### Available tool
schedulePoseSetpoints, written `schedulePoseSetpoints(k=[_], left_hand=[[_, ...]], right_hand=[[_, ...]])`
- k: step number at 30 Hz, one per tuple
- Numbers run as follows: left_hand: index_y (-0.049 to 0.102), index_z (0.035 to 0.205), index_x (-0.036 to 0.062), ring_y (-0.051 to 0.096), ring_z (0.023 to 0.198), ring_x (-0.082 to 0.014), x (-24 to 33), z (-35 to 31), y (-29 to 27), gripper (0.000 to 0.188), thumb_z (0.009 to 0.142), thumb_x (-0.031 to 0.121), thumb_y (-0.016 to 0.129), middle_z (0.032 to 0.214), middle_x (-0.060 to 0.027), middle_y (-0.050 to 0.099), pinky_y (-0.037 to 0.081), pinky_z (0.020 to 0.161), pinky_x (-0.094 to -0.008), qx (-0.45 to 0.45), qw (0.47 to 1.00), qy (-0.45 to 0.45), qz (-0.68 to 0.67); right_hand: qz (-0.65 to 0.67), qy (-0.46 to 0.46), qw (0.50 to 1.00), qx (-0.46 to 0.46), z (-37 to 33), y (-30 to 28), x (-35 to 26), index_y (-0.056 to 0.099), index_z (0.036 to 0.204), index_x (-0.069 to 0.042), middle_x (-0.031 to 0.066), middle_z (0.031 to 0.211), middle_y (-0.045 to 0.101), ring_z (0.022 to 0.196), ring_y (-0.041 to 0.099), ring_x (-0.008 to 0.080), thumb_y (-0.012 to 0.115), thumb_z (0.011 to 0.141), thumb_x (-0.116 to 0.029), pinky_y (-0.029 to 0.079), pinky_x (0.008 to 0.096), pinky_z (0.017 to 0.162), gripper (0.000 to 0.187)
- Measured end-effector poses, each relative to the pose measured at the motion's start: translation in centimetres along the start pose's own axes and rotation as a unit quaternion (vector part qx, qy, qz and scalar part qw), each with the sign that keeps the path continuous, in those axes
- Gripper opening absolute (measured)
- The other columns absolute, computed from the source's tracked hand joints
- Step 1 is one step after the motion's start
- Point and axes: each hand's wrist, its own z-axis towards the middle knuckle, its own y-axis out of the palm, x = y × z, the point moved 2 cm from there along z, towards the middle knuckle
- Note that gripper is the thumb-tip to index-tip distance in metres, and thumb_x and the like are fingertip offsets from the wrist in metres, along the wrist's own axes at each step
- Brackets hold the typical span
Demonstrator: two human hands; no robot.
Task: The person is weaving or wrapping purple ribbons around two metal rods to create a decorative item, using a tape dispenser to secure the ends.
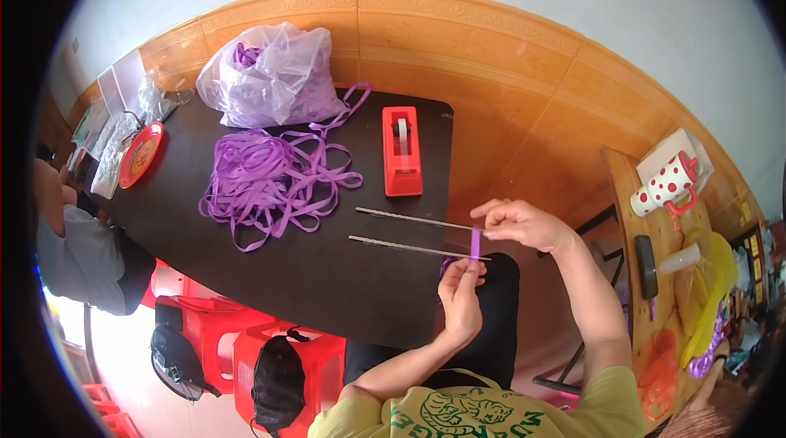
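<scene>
Two thin metal rods (401, 246) with twisted far ends reach over the dark table, side by side. A short strip of purple ribbon (476, 243) spans them near their right ends. My left hand (462, 299) is closed in a pinch at the ribbon's lower end, by the nearer rod. At the ribbon's upper end, my right hand (528, 225) pinches with thumb and finger beside the farther rod's tip, its other fingers loosely bent. Exactly how the ribbon sits round the rods is too small to tell. More purple ribbon (446, 264) shows partly behind my left hand.
On the table (327, 282) lie a heap of purple ribbon (262, 184), a plastic bag (282, 82) of ribbon and a red tape dispenser (402, 151). Red stools (221, 327) stand left. A wooden table (626, 217) at right bears a dotted tumbler (661, 184). Other people sit at both sides.
</scene>
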Motion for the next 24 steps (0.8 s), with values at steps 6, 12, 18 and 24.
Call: schedulePoseSetpoints(k=[6,12,18,24], left_hand=[[0.061,0.089,0.0023,0.056,0.078,-0.0085,-0.1,0.2,0.3,0.012,0.092,0.013,0.056,0.083,-0.0021,0.062,0.042,0.071,-0.0217,0.006,1.000,0.018,0.025],[0.062,0.086,0.0041,0.056,0.072,-0.0099,0.3,0.7,1.4,0.020,0.093,0.022,0.056,0.077,-0.0028,0.062,0.041,0.067,-0.0228,0.040,0.999,0.000,-0.010],[0.064,0.085,0.0064,0.056,0.064,-0.0110,0.2,1.4,1.9,0.025,0.092,0.030,0.058,0.075,-0.0023,0.062,0.041,0.062,-0.0240,0.085,0.996,-0.035,-0.023],[0.064,0.081,0.0079,0.053,0.060,-0.0100,0.3,2.0,2.8,0.023,0.091,0.029,0.061,0.071,-0.0012,0.060,0.041,0.060,-0.0230,0.123,0.990,-0.056,-0.042]], right_hand=[[-0.057,-0.011,0.997,-0.042,0.1,0.1,2.7,0.060,0.075,-0.006,0.0133,0.116,0.059,0.111,0.045,0.0247,0.064,0.083,-0.015,0.028,0.0390,0.099,0.012],[-0.073,-0.015,0.995,-0.068,1.0,-0.1,3.3,0.059,0.071,-0.005,0.0130,0.107,0.060,0.110,0.046,0.0250,0.064,0.082,-0.013,0.028,0.0387,0.098,0.015],[-0.037,-0.022,0.998,-0.051,1.1,0.2,3.9,0.059,0.069,-0.004,0.0117,0.100,0.061,0.105,0.049,0.0239,0.064,0.080,-0.012,0.033,0.0379,0.094,0.014],[-0.036,-0.018,0.998,-0.039,1.3,0.1,4.1,0.057,0.067,-0.004,0.0103,0.093,0.061,0.100,0.051,0.0224,0.063,0.077,-0.011,0.034,0.0375,0.092,0.014]])
